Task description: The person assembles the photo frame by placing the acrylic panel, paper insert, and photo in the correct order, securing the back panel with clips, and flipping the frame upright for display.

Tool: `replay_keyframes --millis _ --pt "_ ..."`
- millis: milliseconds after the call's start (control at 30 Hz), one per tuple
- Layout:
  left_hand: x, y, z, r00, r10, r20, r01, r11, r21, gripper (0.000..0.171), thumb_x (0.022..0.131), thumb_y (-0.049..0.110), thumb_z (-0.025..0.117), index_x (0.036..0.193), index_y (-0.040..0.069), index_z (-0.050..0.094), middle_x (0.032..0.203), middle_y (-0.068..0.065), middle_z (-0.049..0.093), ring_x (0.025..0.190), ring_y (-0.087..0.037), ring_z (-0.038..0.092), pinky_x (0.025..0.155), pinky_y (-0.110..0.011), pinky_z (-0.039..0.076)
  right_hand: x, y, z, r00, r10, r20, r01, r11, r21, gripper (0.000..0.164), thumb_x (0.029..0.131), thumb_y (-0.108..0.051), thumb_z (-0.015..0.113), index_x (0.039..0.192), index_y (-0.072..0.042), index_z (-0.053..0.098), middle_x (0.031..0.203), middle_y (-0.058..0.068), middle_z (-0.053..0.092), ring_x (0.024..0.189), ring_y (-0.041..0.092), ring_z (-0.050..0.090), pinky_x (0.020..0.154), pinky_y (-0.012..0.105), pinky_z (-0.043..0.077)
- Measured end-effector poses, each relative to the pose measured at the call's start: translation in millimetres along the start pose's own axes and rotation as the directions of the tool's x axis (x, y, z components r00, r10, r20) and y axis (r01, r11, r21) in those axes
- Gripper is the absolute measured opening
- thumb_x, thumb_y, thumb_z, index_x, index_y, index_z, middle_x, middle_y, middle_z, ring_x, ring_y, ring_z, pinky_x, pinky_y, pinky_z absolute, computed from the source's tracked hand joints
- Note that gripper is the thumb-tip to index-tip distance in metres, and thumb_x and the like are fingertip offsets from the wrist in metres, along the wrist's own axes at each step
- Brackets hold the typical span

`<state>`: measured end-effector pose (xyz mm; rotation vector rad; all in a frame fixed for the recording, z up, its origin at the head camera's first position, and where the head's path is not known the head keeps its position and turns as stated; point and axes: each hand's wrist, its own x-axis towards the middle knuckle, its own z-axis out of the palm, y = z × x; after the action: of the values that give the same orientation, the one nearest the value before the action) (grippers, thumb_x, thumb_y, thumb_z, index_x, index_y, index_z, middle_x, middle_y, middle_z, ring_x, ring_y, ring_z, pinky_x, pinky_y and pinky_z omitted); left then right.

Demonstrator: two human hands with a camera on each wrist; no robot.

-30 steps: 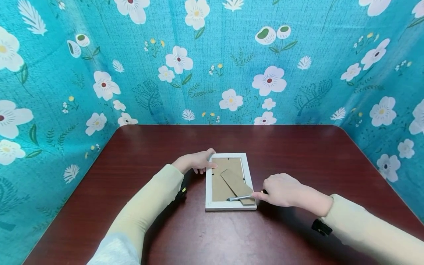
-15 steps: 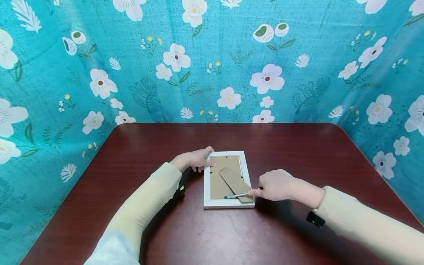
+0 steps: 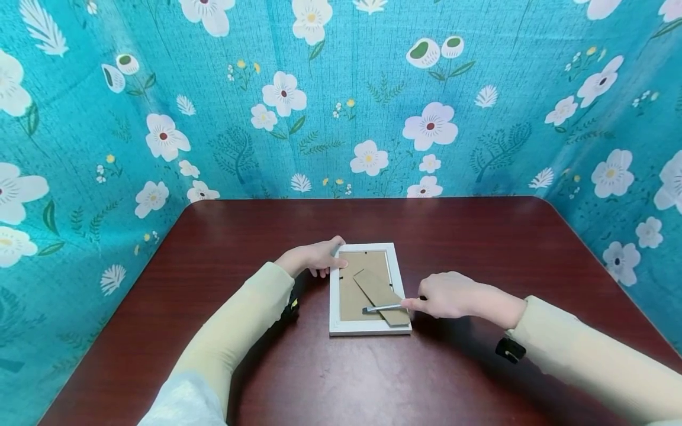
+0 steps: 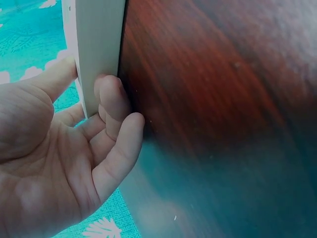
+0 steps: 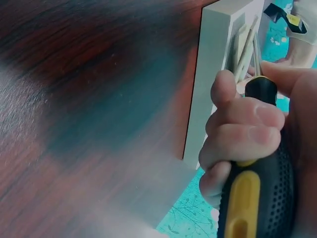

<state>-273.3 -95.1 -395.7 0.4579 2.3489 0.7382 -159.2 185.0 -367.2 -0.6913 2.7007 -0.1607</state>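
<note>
A white picture frame [image 3: 334,302] lies face down on the table, its brown backing board [image 3: 350,296] and slanted easel leg [image 3: 377,291] uppermost. Small dark tabs show along the inner edge. My left hand [image 3: 318,257] grips the frame's upper left side, thumb on top; in the left wrist view its fingers [image 4: 119,153] curl against the outer edge. In my right hand [image 3: 450,294] is a flathead screwdriver [image 3: 385,307], its black and yellow handle [image 5: 242,203] wrapped by the fingers. The shaft crosses the easel leg, with the tip over the backing's lower part; contact cannot be told.
The dark red-brown table [image 3: 266,225] extends around the frame on all sides. Behind and beside it hangs a blue flowered curtain [image 3: 330,118]. A black wrist device [image 3: 510,349] sits at the right sleeve.
The screwdriver tip has moved slightly away from the frame's near edge, up over the backing. The left hand keeps its hold, and the frame stays put. The head view has shifted a little.
</note>
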Motion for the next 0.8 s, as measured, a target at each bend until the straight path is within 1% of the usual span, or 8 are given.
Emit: replay_keyframes --millis 100,200,267,367,467,567,667,800 --pt "-0.5 0.2 0.5 1.000 -0.001 0.005 0.001 1.000 0.001 0.055 0.100 0.029 0.057 0.144 0.014 0.026 0.077 -0.011 0.054 0.061 -0.020 0.053 0.054 -0.031 0.047 -3.1 1.7 -0.4 1.000 -0.023 -0.006 0.023 1.000 0.001 0.050 0.094 -0.054 0.054 0.056 -0.021 0.054 0.051 -0.009 0.038 0.048 0.007 0.034 0.048 0.028 0.030" --pt "-0.7 0.8 0.5 1.000 -0.004 0.004 0.004 1.000 0.005 0.055 0.100 0.029 0.057 0.143 0.014 0.026 0.078 -0.011 0.055 0.061 -0.020 0.054 0.054 -0.031 0.047 -5.0 1.5 -1.0 0.998 -0.055 -0.016 0.055 0.998 -0.007 0.049 0.094 -0.053 0.056 0.055 -0.022 0.052 0.050 -0.010 0.033 0.047 0.007 0.029 0.047 0.027 0.025" --pt "-0.7 1.4 0.5 1.000 -0.006 0.002 0.006 1.000 0.003 0.055 0.100 0.029 0.057 0.143 0.014 0.026 0.078 -0.011 0.055 0.061 -0.020 0.054 0.055 -0.031 0.047 -5.5 0.7 -1.7 0.998 -0.062 -0.019 0.061 0.998 -0.018 0.050 0.093 -0.053 0.056 0.054 -0.023 0.051 0.049 -0.010 0.030 0.047 0.007 0.025 0.046 0.027 0.022" --pt "-0.1 1.9 0.8 1.000 -0.006 -0.003 0.006 1.000 -0.003 0.055 0.099 0.029 0.058 0.142 0.014 0.027 0.079 -0.011 0.055 0.061 -0.020 0.054 0.055 -0.031 0.048 -5.2 -0.2 -2.6 0.999 -0.052 -0.013 0.051 0.998 -0.040 0.050 0.092 -0.053 0.057 0.053 -0.023 0.052 0.048 -0.010 0.027 0.046 0.007 0.022 0.046 0.027 0.020" --pt "-0.1 2.1 1.3 1.000 -0.005 -0.003 0.005 1.000 -0.006 0.055 0.099 0.029 0.059 0.142 0.014 0.028 0.078 -0.011 0.055 0.062 -0.020 0.054 0.055 -0.031 0.048 -4.6 -1.5 -3.0 0.999 -0.035 -0.004 0.035 0.998 -0.053 0.049 0.092 -0.052 0.059 0.053 -0.024 0.054 0.047 -0.010 0.028 0.046 0.007 0.023 0.045 0.027 0.020" --pt "-0.8 2.2 1.6 1.000 -0.008 -0.003 0.008 1.000 -0.007 0.054 0.099 0.029 0.059 0.142 0.014 0.029 0.077 -0.011 0.055 0.061 -0.019 0.054 0.054 -0.031 0.048 -3.8 -3.9 -4.3 1.000 -0.019 0.013 0.019 0.998 -0.053 0.049 0.091 -0.051 0.060 0.052 -0.023 0.053 0.047 -0.009 0.029 0.045 0.008 0.024 0.045 0.027 0.021" --pt "-1.1 2.2 1.2 1.000 -0.009 -0.006 0.009 1.000 -0.003 0.055 0.099 0.029 0.058 0.142 0.015 0.028 0.076 -0.011 0.055 0.060 -0.019 0.053 0.053 -0.031 0.047 -3.1 -7.0 -6.9 0.999 0.007 0.045 -0.005 0.999 -0.050 0.051 0.092 -0.051 0.060 0.051 -0.022 0.049 0.047 -0.008 0.029 0.045 0.008 0.024 0.046 0.026 0.021" --pt "-1.0 1.6 0.6 1.000 -0.006 -0.009 0.006 1.000 0.003 0.055 0.099 0.029 0.057 0.143 0.015 0.027 0.076 -0.010 0.054 0.059 -0.019 0.053 0.053 -0.031 0.046 -1.9 -11.6 -13.2 0.994 0.023 0.106 -0.020 0.999 -0.028 0.052 0.093 -0.049 0.059 0.051 -0.020 0.049 0.047 -0.007 0.034 0.044 0.008 0.028 0.047 0.026 0.023"
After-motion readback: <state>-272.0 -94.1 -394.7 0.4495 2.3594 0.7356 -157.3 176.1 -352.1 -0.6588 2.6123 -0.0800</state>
